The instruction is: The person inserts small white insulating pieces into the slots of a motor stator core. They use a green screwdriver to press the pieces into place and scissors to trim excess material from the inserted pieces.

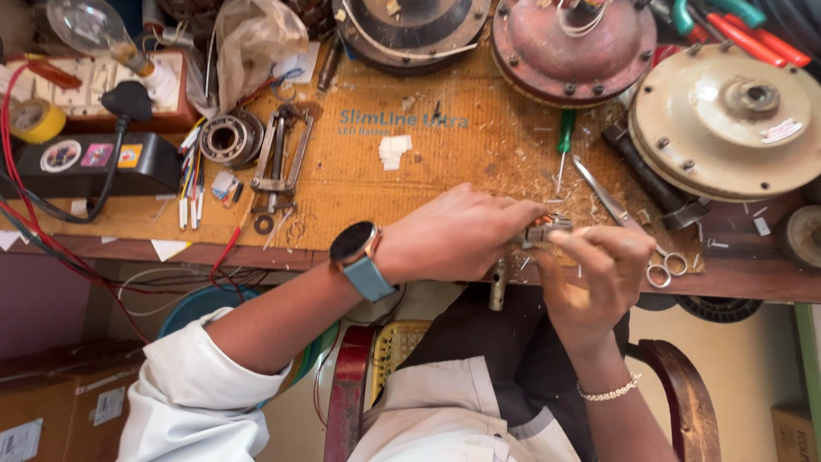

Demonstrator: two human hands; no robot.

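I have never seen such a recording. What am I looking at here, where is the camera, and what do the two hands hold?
The single picture comes from a camera on a person's head, looking down at their own bare hands. The left hand, with a blue-strapped wristwatch, and the right hand together grip a small metal part with copper windings at the edge of a cluttered wooden workbench. On the bench lie silver scissors, a green-handled screwdriver, a round cream motor housing and a clear glass bulb.
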